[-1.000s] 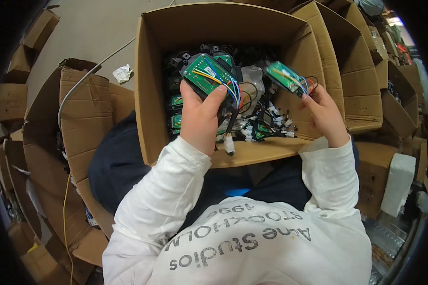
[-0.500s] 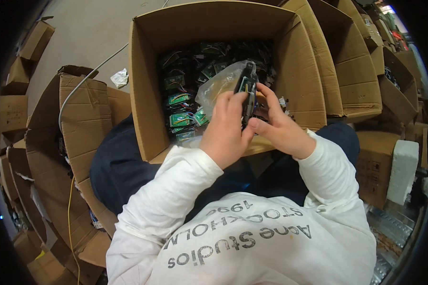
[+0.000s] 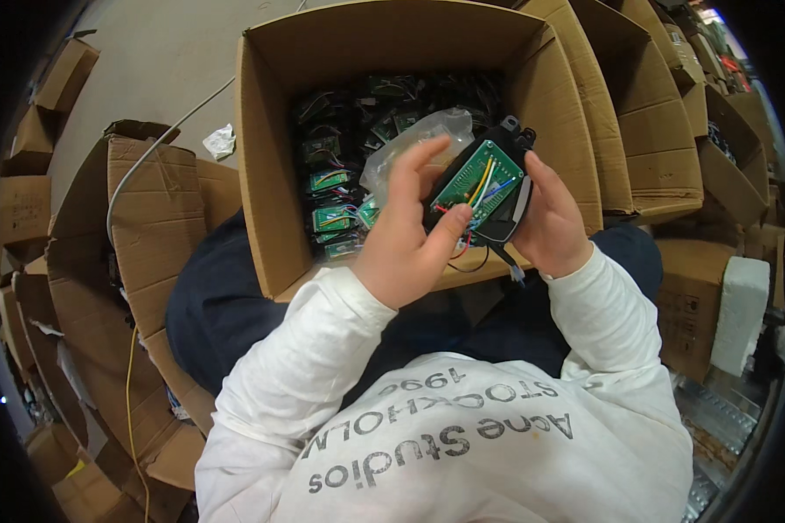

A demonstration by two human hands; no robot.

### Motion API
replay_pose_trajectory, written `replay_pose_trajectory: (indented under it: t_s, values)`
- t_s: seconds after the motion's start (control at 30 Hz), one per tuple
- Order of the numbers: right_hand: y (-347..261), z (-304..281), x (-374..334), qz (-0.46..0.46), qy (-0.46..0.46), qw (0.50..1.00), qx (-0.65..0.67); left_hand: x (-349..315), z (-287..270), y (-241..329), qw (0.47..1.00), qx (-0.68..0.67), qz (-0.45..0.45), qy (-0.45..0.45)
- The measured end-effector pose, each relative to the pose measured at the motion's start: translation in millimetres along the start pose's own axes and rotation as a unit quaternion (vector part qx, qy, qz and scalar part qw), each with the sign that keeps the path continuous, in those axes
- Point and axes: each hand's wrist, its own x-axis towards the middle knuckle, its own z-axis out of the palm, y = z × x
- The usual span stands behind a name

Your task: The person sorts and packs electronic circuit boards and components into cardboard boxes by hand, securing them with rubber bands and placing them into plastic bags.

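Over the near right part of an open cardboard box (image 3: pixel 266 174), both hands hold a black plastic unit with a green circuit board (image 3: pixel 478 185). Yellow, blue, white and red wires cross the board, and a lead with a pale plug (image 3: pixel 516 273) dangles below. My left hand (image 3: pixel 410 227) lays its thumb on the board's lower left corner; its index finger sticks up past the unit, slightly blurred. At the opposite edge my right hand (image 3: pixel 554 218) grips the unit, some fingers hidden behind it. Inside the box lie several similar units (image 3: pixel 330 218) and a clear plastic bag (image 3: pixel 401 157).
More open cardboard boxes stand to the right (image 3: pixel 645 131) and left (image 3: pixel 161 261). A white foam block (image 3: pixel 740 315) leans at the right. A grey cable (image 3: pixel 161 139) runs across the left, near a crumpled white scrap (image 3: pixel 220 141) on the floor.
The unit, seen edge-on before, has turned so its circuit-board face shows, and it sits farther right. My left index finger has lifted off it; the wires and plug now hang in sight.
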Motion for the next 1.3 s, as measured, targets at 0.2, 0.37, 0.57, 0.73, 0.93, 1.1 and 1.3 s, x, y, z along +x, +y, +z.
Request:
replay_pose_trajectory:
  t_s: [0.2,0.37,0.57,0.73,0.93,1.1,1.3]
  values:
    - [14,-1,5,-0.043,0.016,0.998,-0.049,-5,5,-23,0.968,0.248,0.005,0.028]
    - [25,-5,6,-0.041,0.039,0.998,0.027,-4,9,-27,0.976,-0.001,-0.215,-0.038]
    - [25,1,1,-0.087,0.085,0.988,-0.091,-11,15,-26,0.97,-0.05,-0.23,-0.066]
    - [17,0,-1,-0.097,0.076,0.986,-0.111,-14,20,-25,0.975,-0.089,-0.2,-0.038]
    - [-17,-16,10,-0.176,0.052,0.983,-0.025,-13,15,-22,0.975,-0.122,-0.186,-0.025]
    - [-20,-26,8,-0.187,0.034,0.97,-0.15,-10,8,-18,0.974,-0.15,-0.171,0.009]
    - [0,-11,6,-0.195,-0.061,0.965,-0.166,-5,6,-7,0.969,-0.176,-0.172,0.008]
